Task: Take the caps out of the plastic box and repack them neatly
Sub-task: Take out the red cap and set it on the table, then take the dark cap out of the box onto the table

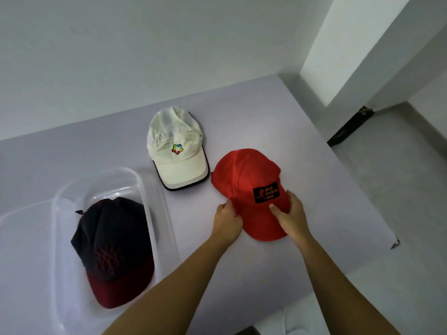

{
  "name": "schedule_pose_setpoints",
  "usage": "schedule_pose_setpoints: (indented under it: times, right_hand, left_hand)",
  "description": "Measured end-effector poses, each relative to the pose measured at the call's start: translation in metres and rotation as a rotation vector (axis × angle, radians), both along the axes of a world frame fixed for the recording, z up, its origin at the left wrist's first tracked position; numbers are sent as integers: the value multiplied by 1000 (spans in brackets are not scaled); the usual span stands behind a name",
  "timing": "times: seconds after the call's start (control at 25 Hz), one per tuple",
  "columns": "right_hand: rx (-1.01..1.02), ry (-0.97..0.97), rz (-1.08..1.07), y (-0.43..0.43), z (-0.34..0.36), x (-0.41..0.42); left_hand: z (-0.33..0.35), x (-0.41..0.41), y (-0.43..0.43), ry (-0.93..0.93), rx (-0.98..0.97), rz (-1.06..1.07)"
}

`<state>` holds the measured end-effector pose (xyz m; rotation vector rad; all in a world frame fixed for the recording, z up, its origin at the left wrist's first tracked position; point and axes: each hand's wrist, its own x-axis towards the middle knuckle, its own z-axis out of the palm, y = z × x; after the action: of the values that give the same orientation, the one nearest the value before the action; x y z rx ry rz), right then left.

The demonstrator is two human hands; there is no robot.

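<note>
You can read 1 text only: a black patch (266, 195) on the front of the red cap (249, 180) carries orange lettering, "Back Packing Gear", in 3 lines beside a small orange figure. The white cap (169, 139) shows a multicoloured emblem with no letters. The dark cap (108, 238) bears a red stitched pattern, unreadable.

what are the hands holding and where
Both hands hold the red cap at its front: left hand on its left edge, right hand beside the patch.
</note>
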<state>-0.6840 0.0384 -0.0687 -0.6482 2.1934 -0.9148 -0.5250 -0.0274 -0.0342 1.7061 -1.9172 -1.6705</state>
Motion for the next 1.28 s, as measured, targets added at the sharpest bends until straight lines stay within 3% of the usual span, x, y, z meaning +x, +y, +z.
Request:
schedule_pose_setpoints:
  times: [0.16,0.32,0.44,0.52,0.68,0.8,0.92,1.12,1.28]
  right_hand:
    - [-278,306,-5,-34,35,68]
    - [-447,244,470,-62,58,175]
    - [-361,150,833,-67,61,247]
    - [-221,81,930,-67,53,286]
    - [120,-32,756,-78,36,328]
    - [164,-144,618,-89,29,330]
    - [117,-139,632,-93,35,325]
    - [-57,-222,576,-86,67,321]
    - [-290,-269,504,-81,105,314]
  left_hand:
    - [39,51,-1,114,-285,219]
    - [62,153,-13,20,-489,483]
    - [53,226,-13,-126,-413,626]
    - [38,264,-8,-221,-258,681]
    - [2,286,0,-161,58,624]
    - [-12,283,-4,-134,177,696]
    - [-10,282,-10,-19,260,812]
    - [8,278,-8,231,206,938]
    - [44,276,-4,303,4,883]
